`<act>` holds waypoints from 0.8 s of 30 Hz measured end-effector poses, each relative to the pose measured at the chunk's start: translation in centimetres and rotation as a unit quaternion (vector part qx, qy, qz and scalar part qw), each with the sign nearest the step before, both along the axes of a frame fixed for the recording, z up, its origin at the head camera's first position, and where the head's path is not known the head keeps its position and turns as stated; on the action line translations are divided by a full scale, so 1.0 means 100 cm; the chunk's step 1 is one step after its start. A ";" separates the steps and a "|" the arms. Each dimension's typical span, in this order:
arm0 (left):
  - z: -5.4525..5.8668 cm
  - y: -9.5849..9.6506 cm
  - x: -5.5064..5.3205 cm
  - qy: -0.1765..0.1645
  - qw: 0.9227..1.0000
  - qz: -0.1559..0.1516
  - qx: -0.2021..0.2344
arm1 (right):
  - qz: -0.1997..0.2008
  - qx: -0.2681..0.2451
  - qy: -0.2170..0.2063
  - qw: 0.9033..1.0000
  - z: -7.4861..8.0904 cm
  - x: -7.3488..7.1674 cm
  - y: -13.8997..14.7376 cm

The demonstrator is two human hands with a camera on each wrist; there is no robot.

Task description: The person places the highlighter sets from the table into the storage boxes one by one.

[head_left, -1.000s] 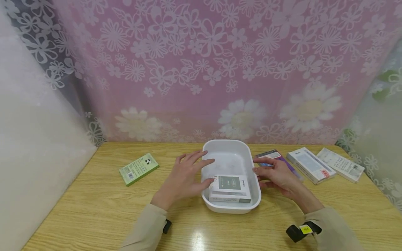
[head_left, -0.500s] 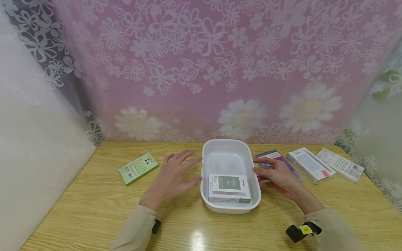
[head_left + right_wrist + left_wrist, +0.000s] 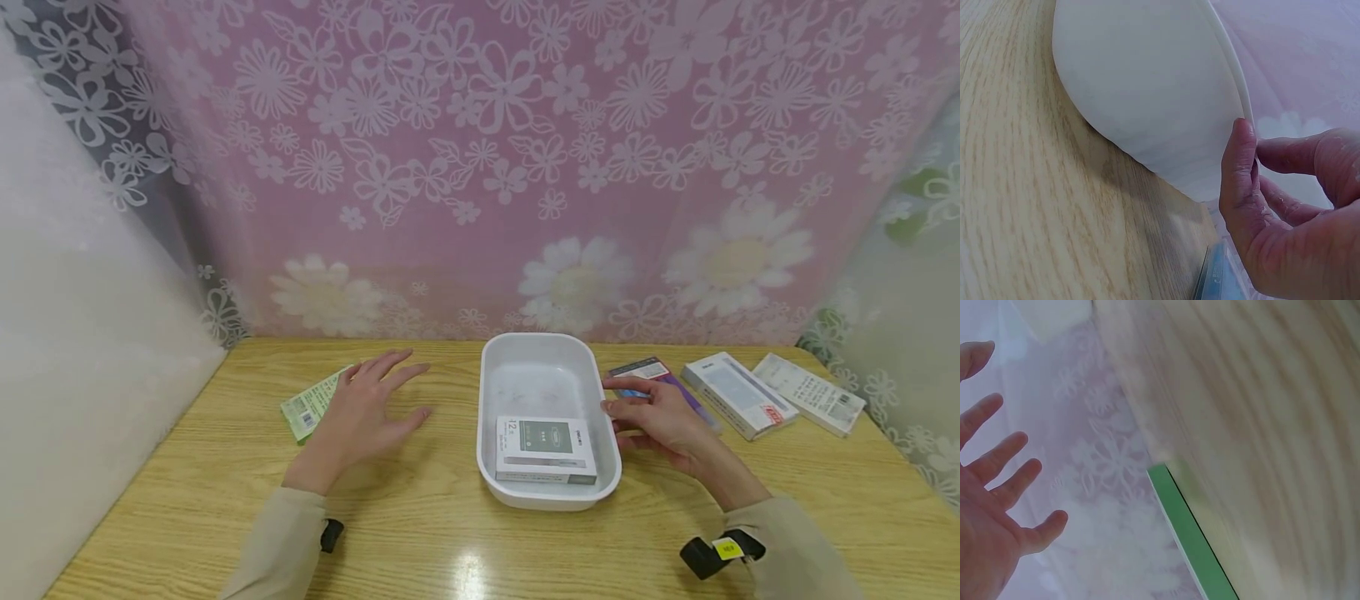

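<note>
My left hand [image 3: 356, 417], fingers spread and empty, hovers over the near right part of a green box [image 3: 309, 410] with printed text and a barcode. In the left wrist view the green box [image 3: 1188, 540] shows its plain edge, apart from the fingers. At the middle of the table stands a white plastic basin [image 3: 517, 367]. My right hand [image 3: 663, 421] pinches its right rim between thumb and fingers, and the right wrist view shows the fingertips [image 3: 1242, 134] against the basin's outer wall. Inside, at the near end, lies a white box [image 3: 543, 450] with a grey-green panel.
To the right, partly behind my right hand, lies a purple and blue package [image 3: 641, 369]. Beside it are a white box [image 3: 738, 396] with a red sticker and another white printed box [image 3: 810, 393]. A pink flowered curtain [image 3: 450, 167] hangs behind the wooden table [image 3: 420, 533].
My left hand has moved left from above the basin to over the green box. The right hand stays at the basin's rim, and the white box stays in the basin.
</note>
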State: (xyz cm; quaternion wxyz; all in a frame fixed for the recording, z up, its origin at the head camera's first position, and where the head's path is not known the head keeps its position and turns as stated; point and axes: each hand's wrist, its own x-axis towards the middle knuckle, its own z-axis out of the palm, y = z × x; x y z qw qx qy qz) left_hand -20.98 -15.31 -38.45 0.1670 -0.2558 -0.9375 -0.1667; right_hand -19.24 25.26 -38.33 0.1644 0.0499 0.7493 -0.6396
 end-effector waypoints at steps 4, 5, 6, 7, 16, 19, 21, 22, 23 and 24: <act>-0.001 -0.015 -0.001 -0.014 1.000 0.019 -0.002 | -0.001 -0.001 -0.001 1.000 0.000 0.000 0.000; -0.002 -0.018 -0.001 -0.021 1.000 0.023 -0.002 | -0.001 -0.001 -0.001 1.000 0.000 0.000 0.000; -0.002 -0.021 -0.001 -0.027 0.999 0.028 -0.001 | -0.001 -0.001 -0.001 1.000 0.000 0.000 0.000; -0.002 -0.024 -0.002 -0.032 0.999 0.031 0.001 | -0.001 -0.001 -0.001 1.000 0.000 0.000 0.000; -0.005 -0.045 -0.007 -0.072 0.996 0.058 0.001 | -0.002 0.001 -0.003 1.000 -0.001 0.000 0.000; -0.006 -0.050 -0.008 -0.084 0.994 0.064 -0.002 | -0.003 0.001 -0.004 1.000 -0.001 0.000 0.000; -0.007 -0.053 -0.009 -0.087 0.994 0.069 -0.002 | -0.003 -0.001 -0.005 1.000 -0.001 0.000 0.000; -0.007 -0.055 -0.010 -0.086 0.994 0.072 -0.004 | -0.003 -0.002 -0.005 1.000 0.000 0.000 0.000; -0.008 -0.056 -0.010 -0.087 0.993 0.075 -0.007 | -0.003 -0.003 -0.006 1.000 0.000 0.000 0.000; -0.008 -0.058 -0.011 -0.088 0.993 0.077 -0.010 | -0.003 -0.005 -0.006 1.000 0.000 0.000 0.000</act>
